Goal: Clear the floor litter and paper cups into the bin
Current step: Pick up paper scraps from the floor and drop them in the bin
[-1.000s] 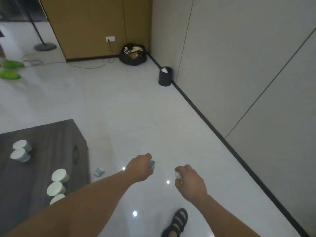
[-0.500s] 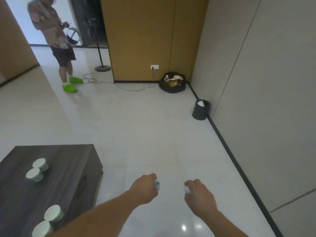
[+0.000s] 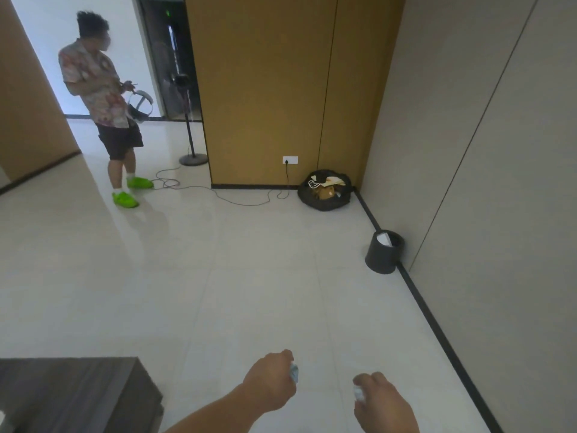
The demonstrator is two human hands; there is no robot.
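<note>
The person has walked on past the dark bench (image 3: 75, 395), its cups now out of sight, and the black bin (image 3: 383, 257) by the right wall sits nearer than a second ago, so I take this for the carry to the drop. The left hand (image 3: 270, 382) pinches a pale scrap (image 3: 293, 372) and the right hand (image 3: 385, 403) curls round a second scrap (image 3: 358, 394). Open floor (image 3: 249, 292) runs ahead to the bin, with the dark skirting (image 3: 437, 323) hemming the right and the bystander (image 3: 106, 120) and cable (image 3: 237, 201) well off to the left.

Bare office-like interior: glossy tiled floor (image 3: 249, 292), panelled walls (image 3: 499, 182), small waste bin (image 3: 379, 260).
</note>
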